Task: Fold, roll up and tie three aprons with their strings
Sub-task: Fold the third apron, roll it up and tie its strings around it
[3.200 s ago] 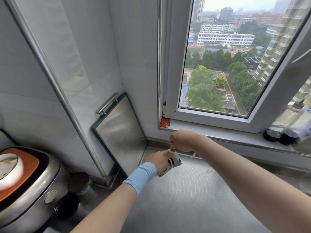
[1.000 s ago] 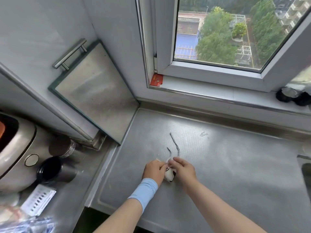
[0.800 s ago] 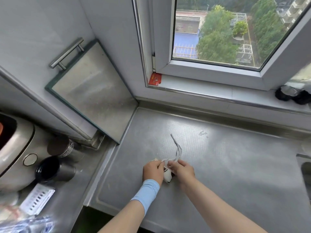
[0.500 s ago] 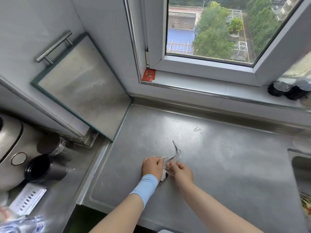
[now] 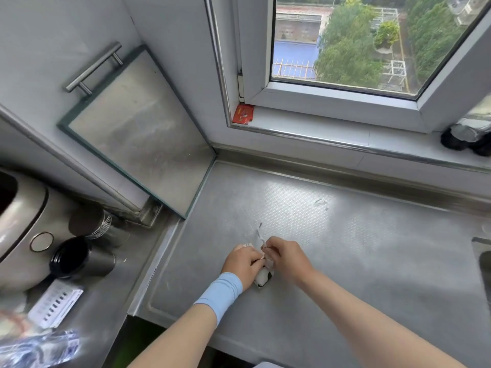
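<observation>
Where you have room: open steel of the counter (image 5: 358, 248) runs from the bundle to your right as far as the sink edge (image 5: 482, 261), and away from you to the wall under the window sill (image 5: 345, 134).
Left limit: a raised lip (image 5: 159, 261) bounds the counter on your left. Beyond it stand a black cup (image 5: 77, 258), a steel cup (image 5: 91, 221) and a cooker (image 5: 18, 216), all well apart from your hands.
Far-left corner: a steel board (image 5: 143, 134) with a bar handle (image 5: 91, 67) leans on the wall, its lower edge meeting the counter's corner.
Sill: a red packet (image 5: 242, 114) sits at the window frame's corner, and dark containers (image 5: 465, 139) stand at the far right.
Near edge: your forearms cross the counter's front edge, and the bundle lies near it.
Rolled apron (image 5: 261, 278): small, white with dark marks, it lies on the counter between your two hands, mostly hidden by them.
String (image 5: 259, 233): one loose end trails on the steel just beyond your knuckles.
Left hand (image 5: 243, 264): fingers curled over the roll, holding it down. A pale blue wristband (image 5: 220, 294) is on that wrist.
Right hand (image 5: 288, 257): fingers bent together, pinching the string right above the roll, fingertips touching those of your left hand.
Knot: you cannot tell how the string lies under your fingers.
</observation>
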The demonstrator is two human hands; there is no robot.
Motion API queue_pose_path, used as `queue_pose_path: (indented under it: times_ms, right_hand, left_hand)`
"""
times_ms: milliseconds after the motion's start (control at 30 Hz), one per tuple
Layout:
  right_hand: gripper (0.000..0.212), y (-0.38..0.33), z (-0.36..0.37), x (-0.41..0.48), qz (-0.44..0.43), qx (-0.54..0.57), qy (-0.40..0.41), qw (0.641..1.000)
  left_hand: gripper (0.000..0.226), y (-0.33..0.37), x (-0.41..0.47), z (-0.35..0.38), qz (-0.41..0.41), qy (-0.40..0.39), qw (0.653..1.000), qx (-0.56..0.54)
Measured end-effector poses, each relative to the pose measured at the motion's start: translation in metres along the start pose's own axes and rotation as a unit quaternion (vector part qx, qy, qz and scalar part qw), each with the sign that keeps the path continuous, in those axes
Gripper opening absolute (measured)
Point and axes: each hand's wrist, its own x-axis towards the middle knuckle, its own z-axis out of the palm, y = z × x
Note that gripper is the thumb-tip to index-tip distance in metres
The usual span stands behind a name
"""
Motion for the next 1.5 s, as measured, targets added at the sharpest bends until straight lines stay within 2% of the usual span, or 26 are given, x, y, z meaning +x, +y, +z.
queue_pose_path:
  times_ms: [167,267,367,467,600,667,733,867,967,1067,1133,1200,1367,1500]
  right_hand:
    - [0.016,-0.009,-0.001,0.012,0.132,0.063,-0.038,0.989]
    - [0.017,-0.013,-0.007,0.012,0.175,0.081,-0.090,0.977]
    - [0.013,-0.017,-0.015,0.010,0.195,0.072,-0.112,0.972]
    - [0.022,-0.023,-0.022,0.010,0.189,0.077,-0.172,0.964]
    - [0.034,-0.029,-0.027,0.014,0.162,0.081,-0.238,0.954]
    - [0.029,-0.031,-0.028,0.018,0.151,0.052,-0.239,0.958]
    - [0.019,-0.032,-0.030,0.020,0.143,0.041,-0.261,0.954]
    - [0.020,-0.025,-0.032,0.025,0.163,0.119,-0.314,0.928]
    - [0.018,-0.022,-0.029,0.023,0.176,0.143,-0.308,0.924]
    - [0.021,-0.021,-0.026,0.021,0.199,0.187,-0.290,0.917]
    - [0.028,-0.022,-0.023,0.018,0.213,0.206,-0.277,0.914]
    - [0.030,-0.024,-0.020,0.017,0.219,0.205,-0.261,0.917]
    - [0.024,-0.028,-0.018,0.018,0.220,0.181,-0.227,0.931]
    - [0.029,-0.031,-0.019,0.018,0.205,0.160,-0.224,0.939]
  left_hand:
    - [0.015,-0.005,0.000,0.004,-0.030,0.064,0.996,-0.053]
    - [0.017,-0.008,-0.004,0.005,-0.005,0.088,0.994,-0.062]
    - [0.035,-0.007,-0.004,0.004,0.021,0.063,0.997,-0.033]
    - [0.025,-0.011,-0.002,0.005,0.039,0.043,0.998,-0.039]
    - [0.026,-0.014,0.004,-0.001,-0.014,0.024,0.995,-0.099]
    - [0.024,-0.012,0.008,-0.006,-0.035,-0.010,0.993,-0.114]
    - [0.024,-0.010,0.012,-0.014,-0.050,-0.078,0.989,-0.115]
    - [0.026,-0.009,0.016,-0.032,-0.023,-0.210,0.975,-0.069]
    - [0.023,-0.007,0.016,-0.038,-0.016,-0.217,0.975,-0.052]
    - [0.016,0.000,0.019,-0.035,-0.058,-0.229,0.971,-0.048]
    - [0.029,-0.001,0.017,-0.031,-0.055,-0.203,0.976,-0.048]
    - [0.042,-0.005,0.010,-0.024,-0.038,-0.141,0.987,-0.062]
    - [0.024,-0.012,-0.003,-0.022,-0.010,-0.064,0.995,-0.076]
    - [0.025,-0.020,-0.011,-0.023,0.027,0.016,0.998,-0.061]
